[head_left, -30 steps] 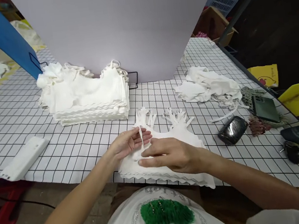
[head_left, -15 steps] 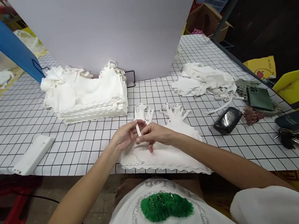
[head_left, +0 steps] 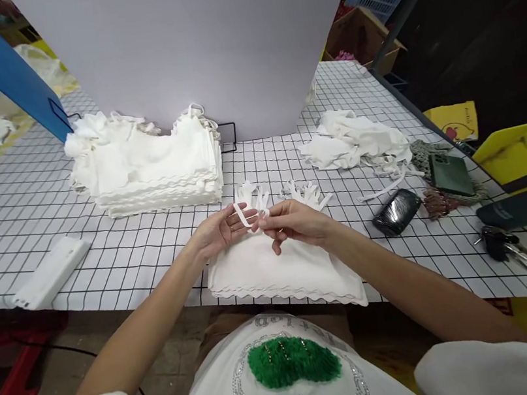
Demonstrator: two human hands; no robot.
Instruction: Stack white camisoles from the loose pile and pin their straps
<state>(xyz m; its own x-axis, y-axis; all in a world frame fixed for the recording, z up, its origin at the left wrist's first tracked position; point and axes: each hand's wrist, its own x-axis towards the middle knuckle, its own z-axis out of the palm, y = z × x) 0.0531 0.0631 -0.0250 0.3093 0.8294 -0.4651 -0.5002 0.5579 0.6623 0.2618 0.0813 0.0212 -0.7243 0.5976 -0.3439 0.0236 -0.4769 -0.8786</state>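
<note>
We pinch a thin white strap [head_left: 242,216] between our left hand [head_left: 219,232] and right hand [head_left: 294,222], fingertips pressed together on it, just above the small stack of white garments [head_left: 279,274] lying at the near edge of the gridded table [head_left: 143,255]

A thin white strap [head_left: 242,215] stands raised, slightly tilted. It rises from a flat stack of white garments [head_left: 282,270] at the table's near edge.
</note>
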